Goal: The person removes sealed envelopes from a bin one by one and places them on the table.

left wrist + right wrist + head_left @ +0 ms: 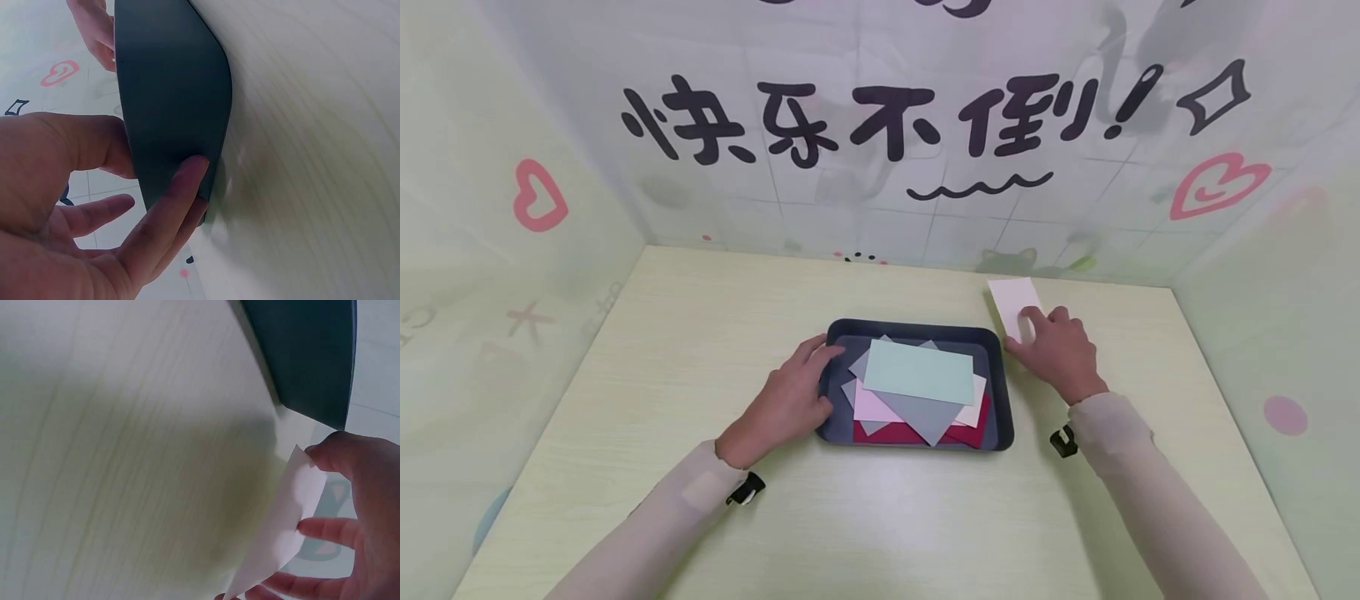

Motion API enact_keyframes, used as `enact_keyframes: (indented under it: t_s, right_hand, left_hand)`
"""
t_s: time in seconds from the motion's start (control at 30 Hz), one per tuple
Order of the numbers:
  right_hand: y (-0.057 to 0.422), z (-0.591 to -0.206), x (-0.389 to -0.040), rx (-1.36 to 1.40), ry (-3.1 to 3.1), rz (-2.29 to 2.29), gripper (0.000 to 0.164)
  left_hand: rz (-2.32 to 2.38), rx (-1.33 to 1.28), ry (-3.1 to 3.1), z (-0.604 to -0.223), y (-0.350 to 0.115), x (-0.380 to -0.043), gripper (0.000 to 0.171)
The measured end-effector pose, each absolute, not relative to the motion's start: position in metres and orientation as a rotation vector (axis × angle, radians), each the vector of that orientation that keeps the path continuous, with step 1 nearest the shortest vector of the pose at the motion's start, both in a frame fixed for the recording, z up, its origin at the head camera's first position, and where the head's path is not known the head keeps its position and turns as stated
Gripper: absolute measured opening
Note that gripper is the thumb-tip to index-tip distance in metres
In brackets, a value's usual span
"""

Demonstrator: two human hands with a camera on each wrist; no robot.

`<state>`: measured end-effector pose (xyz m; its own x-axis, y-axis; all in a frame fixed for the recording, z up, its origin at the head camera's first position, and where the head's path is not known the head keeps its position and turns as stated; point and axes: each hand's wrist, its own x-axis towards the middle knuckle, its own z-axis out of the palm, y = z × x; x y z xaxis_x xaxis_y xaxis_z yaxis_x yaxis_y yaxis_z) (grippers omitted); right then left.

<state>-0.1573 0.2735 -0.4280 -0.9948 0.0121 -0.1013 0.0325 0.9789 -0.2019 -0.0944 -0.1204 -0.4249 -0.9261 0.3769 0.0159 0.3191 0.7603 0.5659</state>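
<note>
A dark grey tray (917,447) sits on the table and holds a loose pile of coloured paper cards. A pale green card (917,372) tops the pile, over grey, pink, cream and red ones. My left hand (786,404) grips the tray's left side. In the left wrist view its thumb reaches over the rim, and two fingertips (194,172) press the outer wall. Just beyond the tray's right end, my right hand (1060,350) holds a pale pinkish-white card (1013,298) by its edges. The right wrist view shows that card (281,519) tilted above the table.
The light wood table (865,525) runs back to a pale curtain (865,217) with dark lettering. Similar curtains stand along both sides. A black clip-like piece (746,488) hangs at the left cuff, and another (1063,441) at the right cuff.
</note>
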Motion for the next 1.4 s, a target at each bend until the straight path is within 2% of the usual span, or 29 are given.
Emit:
enact_keyframes:
  t_s: [0.4, 1.4]
  right_hand:
    - [0.262, -0.436, -0.161, 0.113, 2.967, -0.210, 0.061]
    - [0.265, -0.444, -0.165, 0.096, 2.972, -0.143, 0.064]
  left_hand:
    - [0.890, 0.579, 2.859, -0.427, -0.122, -0.094, 0.065]
    - [0.872, 0.587, 2.862, -0.425, -0.120, -0.094, 0.063]
